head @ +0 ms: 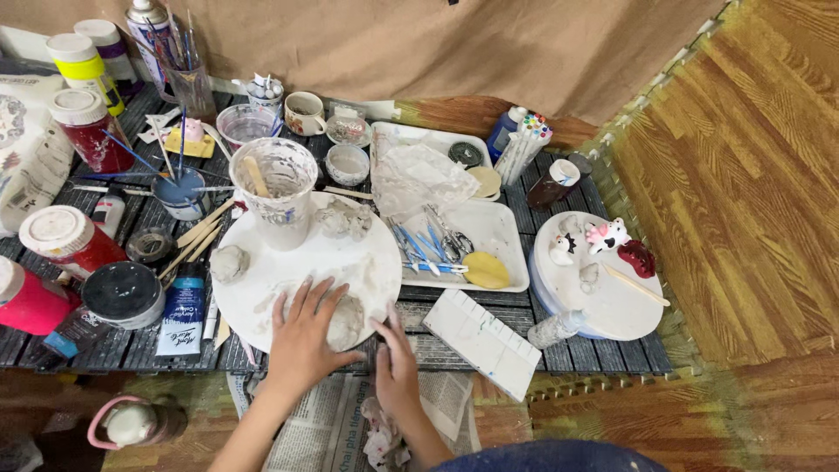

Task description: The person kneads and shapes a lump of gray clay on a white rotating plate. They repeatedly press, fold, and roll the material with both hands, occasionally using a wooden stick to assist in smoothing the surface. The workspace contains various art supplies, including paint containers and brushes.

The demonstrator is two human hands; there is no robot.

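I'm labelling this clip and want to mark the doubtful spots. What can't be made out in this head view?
- Lump of grey clay on the round white board: its left part is hidden under the left hand.
- Right hand: whether its fingertips touch the clay is unclear.
- Tools on the white tray: too small to tell apart.
- Pink-handled object, bottom left: blurred.
- Both forearms: cut off by the bottom edge.

Light: was bright, soft and even, from above.
Shadows: were faint.
Focus: was sharp centrally, edges slightly softened and bowed.
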